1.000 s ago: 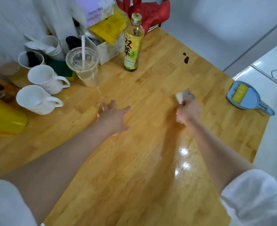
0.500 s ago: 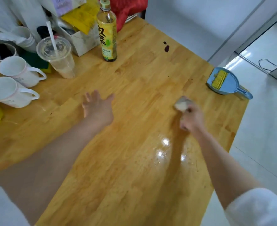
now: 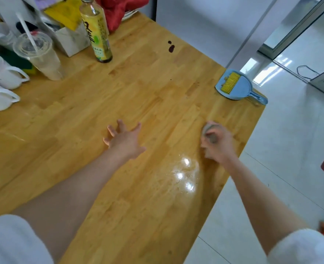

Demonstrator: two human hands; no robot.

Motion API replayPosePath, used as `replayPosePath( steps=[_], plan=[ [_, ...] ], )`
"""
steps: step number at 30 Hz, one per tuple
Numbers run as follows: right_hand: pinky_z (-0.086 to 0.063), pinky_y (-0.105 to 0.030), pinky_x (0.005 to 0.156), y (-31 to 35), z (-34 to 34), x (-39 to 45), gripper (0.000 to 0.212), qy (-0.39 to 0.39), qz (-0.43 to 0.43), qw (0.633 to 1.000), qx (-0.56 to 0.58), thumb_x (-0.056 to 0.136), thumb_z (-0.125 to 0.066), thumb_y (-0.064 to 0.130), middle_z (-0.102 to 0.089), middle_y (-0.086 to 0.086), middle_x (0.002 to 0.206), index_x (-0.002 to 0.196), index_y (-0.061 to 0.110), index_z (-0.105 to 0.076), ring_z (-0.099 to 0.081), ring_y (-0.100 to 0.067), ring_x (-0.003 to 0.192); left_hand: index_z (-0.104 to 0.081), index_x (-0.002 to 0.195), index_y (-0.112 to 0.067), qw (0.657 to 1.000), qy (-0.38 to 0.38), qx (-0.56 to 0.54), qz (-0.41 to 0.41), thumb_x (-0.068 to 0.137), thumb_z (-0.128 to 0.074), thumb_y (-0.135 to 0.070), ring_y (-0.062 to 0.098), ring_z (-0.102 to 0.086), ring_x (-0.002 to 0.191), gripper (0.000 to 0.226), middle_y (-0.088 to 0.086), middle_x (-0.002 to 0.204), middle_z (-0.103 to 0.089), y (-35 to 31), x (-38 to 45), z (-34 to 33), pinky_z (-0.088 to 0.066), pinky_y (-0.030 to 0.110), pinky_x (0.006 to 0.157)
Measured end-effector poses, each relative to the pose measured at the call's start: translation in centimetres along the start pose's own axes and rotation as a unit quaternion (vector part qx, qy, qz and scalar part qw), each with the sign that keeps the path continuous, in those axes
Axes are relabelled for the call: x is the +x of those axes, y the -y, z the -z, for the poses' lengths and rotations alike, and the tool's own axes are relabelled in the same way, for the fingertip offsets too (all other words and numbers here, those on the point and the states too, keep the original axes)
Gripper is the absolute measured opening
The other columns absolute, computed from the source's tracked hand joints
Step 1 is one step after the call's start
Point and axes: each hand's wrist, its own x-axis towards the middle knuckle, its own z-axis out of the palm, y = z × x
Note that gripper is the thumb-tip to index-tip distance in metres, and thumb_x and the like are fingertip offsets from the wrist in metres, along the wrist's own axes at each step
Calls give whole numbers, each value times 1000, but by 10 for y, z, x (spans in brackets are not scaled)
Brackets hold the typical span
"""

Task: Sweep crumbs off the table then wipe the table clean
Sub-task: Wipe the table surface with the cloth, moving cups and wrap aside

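Left hand [image 3: 124,139]: fingers splayed and straight, palm down on the glossy jointed-wood table [image 3: 104,103], grasping nothing. Right hand [image 3: 217,144]: fingers curled round a small greyish wad of cloth [image 3: 208,130], blurred, at the table's right side. Blue plastic dustpan [image 3: 237,85] with yellow comb lies at the far right corner.

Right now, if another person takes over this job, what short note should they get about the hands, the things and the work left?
Left hand: open, fingers spread, over the table.
Right hand: grips a cloth near the right edge.
Dustpan: on the far right corner.
Done: the near part looks wet and shiny.
Left: dark stain at the far edge, small specks near it, and the far half probably not wiped yet.
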Motion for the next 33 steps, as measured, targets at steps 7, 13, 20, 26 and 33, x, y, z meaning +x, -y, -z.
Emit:
replayPosePath(
  steps=[7,13,20,26,33],
  plan=[
    [-40,-4,77,-19,-7,-63,11,225,199,953,-32,89,-73,19,-51,30,111,100,23,-73,-56,10,95,1,154,-51,1000,-11,-5,6,89,-62,-60,50,11,148,91,11,163,22,1,-1,-3,-18,69,114],
    [-53,-12,80,-54,28,-6,10,-41,-1,998,55,86,-75,12,-60,22,116,92,18,-70,-60,-11,108,3,153,-52,1000,3,-3,20,88,-62,-60,48,13,148,92,8,163,25,-3,-3,0,-16,67,115],
    [-56,-29,77,-48,-24,-137,32,264,200,943,-32,86,-68,26,-48,10,125,115,38,-63,-63,-10,95,5,154,-51,1000,16,5,23,88,-61,-62,50,13,147,93,10,163,25,-4,-8,5,-19,69,114],
    [-58,-30,47,-58,28,-39,29,66,-47,996,45,97,-59,7,-60,-9,125,115,29,-61,-71,-15,56,-12,155,-43,998,-67,8,-4,90,-64,-46,52,2,147,83,15,165,7,-58,-30,-25,-24,68,112],
    [-41,-7,68,-63,2,-93,10,234,230,942,-73,87,-69,25,-58,16,110,97,28,-70,-55,8,82,-4,154,-49,999,-19,-18,29,80,-71,-63,56,5,145,101,17,163,16,-102,-15,-38,-22,72,109]
  ],
)
